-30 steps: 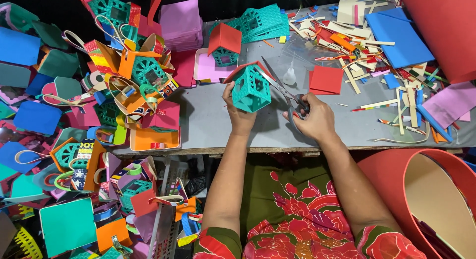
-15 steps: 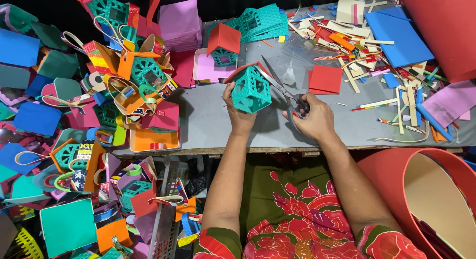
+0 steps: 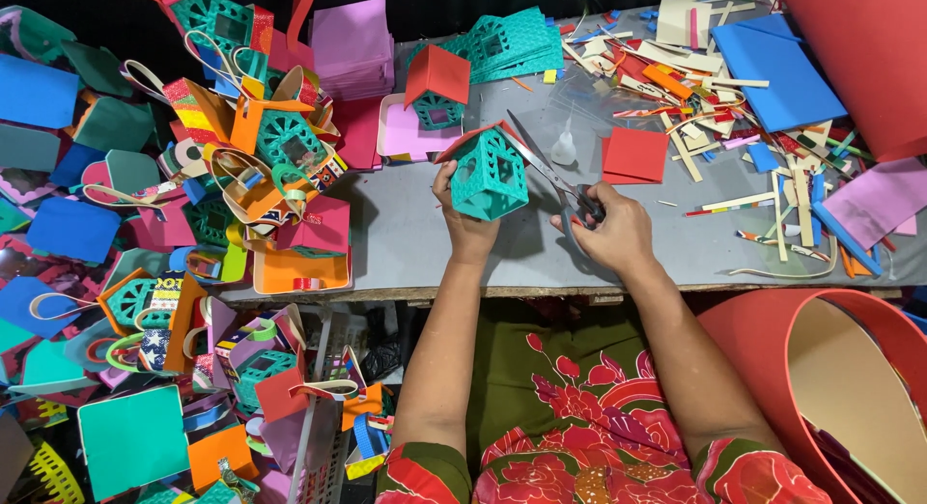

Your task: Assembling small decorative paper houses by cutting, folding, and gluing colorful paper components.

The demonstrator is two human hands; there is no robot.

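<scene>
Right above the near edge of the grey worktable point(image 3: 415, 243), a small teal foam house point(image 3: 491, 176) with lattice walls and a red roof is held off the surface. The left hand point(image 3: 463, 219) grips it from below and behind, fingers curled around its lower left corner. The right hand point(image 3: 618, 229) is closed through the handles of a pair of scissors point(image 3: 550, 171), whose blades run up and left to meet the house at its roof edge.

Just behind the house stands a second teal house with a red roof point(image 3: 436, 89) on a pink foam sheet point(image 3: 406, 132). A red foam square point(image 3: 634, 156) lies beside the scissors, near a small clear glue bottle point(image 3: 565, 147). Further right, foam strips and offcuts point(image 3: 734, 108) litter the table around a blue foam sheet point(image 3: 772, 65). To the left, a heap of coloured foam bags and cut-outs point(image 3: 241, 166) spills over the table edge. At the lower right stands a big roll of red foam point(image 3: 772, 340).
</scene>
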